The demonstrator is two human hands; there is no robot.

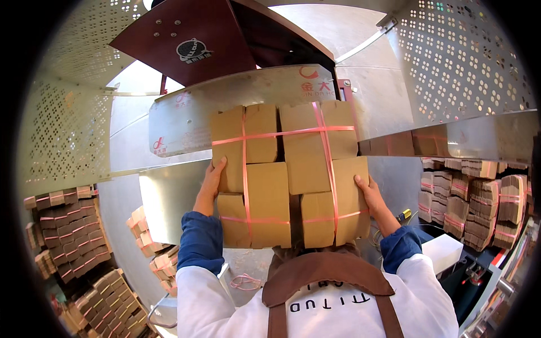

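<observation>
A large bundle of flat brown cardboard pieces [267,188], bound crosswise with pink plastic straps, is held level in front of my chest. My left hand [213,177] grips its left side, the thumb lying on the top edge. On the opposite side my right hand [369,194] holds it the same way, thumb on top. The fingers of both hands are hidden beneath or behind the bundle. Its far edge overlaps a metal plate [180,124] of a machine with a dark red housing [180,42].
Strapped cardboard stacks stand at the left [73,234] and right [484,208]. Smaller bundles [163,267] sit near my left elbow. Perforated metal panels [459,62] flank the machine. A loop of pink strap [245,281] lies on the floor. A white box [442,252] is beside my right arm.
</observation>
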